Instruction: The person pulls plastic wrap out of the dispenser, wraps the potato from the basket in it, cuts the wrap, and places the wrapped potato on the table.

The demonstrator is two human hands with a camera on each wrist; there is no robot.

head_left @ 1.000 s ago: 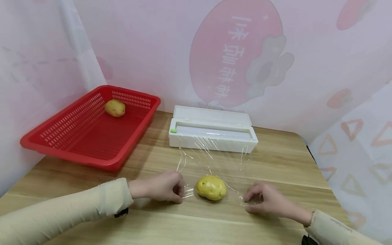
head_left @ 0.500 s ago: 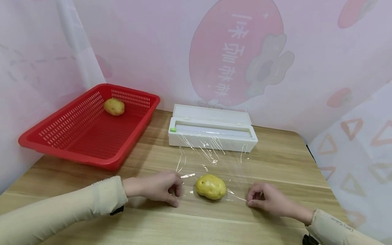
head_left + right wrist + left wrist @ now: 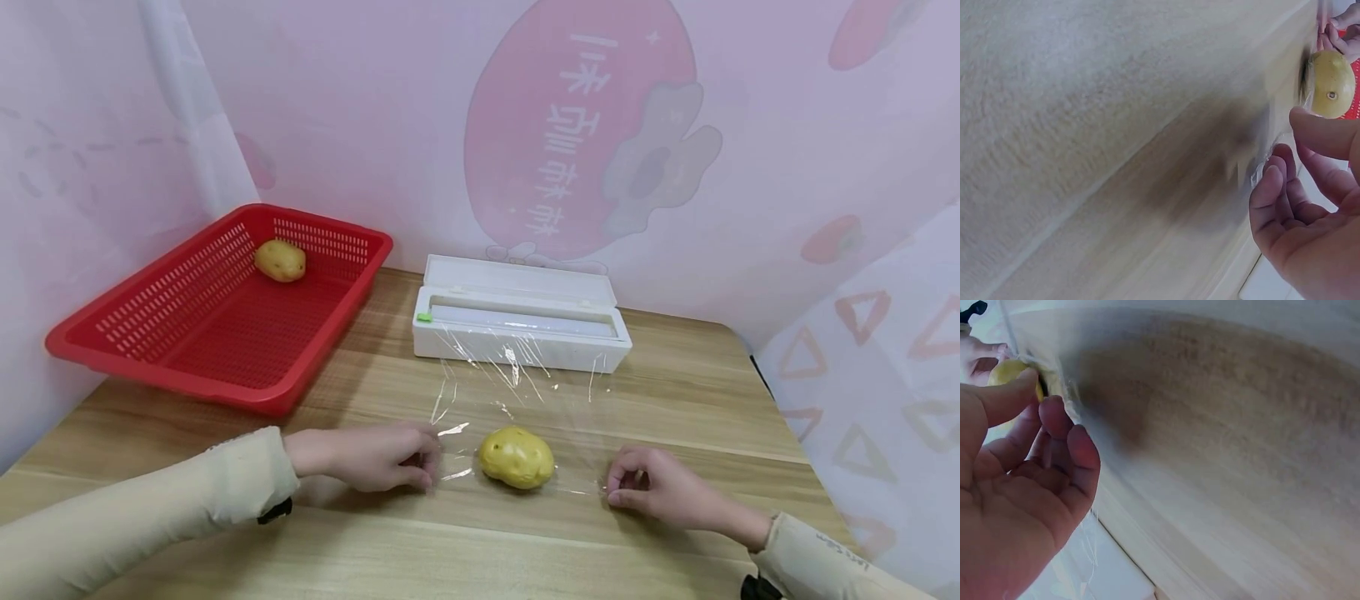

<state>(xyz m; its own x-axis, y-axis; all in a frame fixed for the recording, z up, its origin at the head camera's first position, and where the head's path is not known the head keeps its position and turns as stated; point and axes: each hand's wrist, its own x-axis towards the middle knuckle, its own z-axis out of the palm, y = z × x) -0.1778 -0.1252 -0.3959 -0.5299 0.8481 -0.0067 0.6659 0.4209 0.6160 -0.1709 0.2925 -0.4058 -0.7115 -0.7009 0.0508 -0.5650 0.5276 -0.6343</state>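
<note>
A sheet of clear cling film (image 3: 577, 433) runs from the white dispenser box (image 3: 517, 346) toward me, wrinkled and shiny near the box. On the sheet, between my hands, sits a yellow potato (image 3: 516, 458). My left hand (image 3: 375, 456) pinches the film's left near corner with thumb and curled fingers. At the right near corner, my right hand (image 3: 671, 492) pinches the film the same way. The right wrist view shows a bit of crumpled film (image 3: 1261, 169) at those fingertips. In the left wrist view, the potato (image 3: 1007, 372) is partly hidden behind the thumb.
A red plastic basket (image 3: 300, 367) stands at the left with another potato (image 3: 280, 261) inside. The dispenser's lid (image 3: 517, 279) is raised, and a green slider (image 3: 424, 317) sits on its left end. Printed cloth (image 3: 375, 108) hangs behind the wooden table (image 3: 480, 558).
My left hand has shifted left, away from the potato, and its sleeve moved with it. The right hand has moved slightly right. The film between them looks flatter; the potato stays about where it was.
</note>
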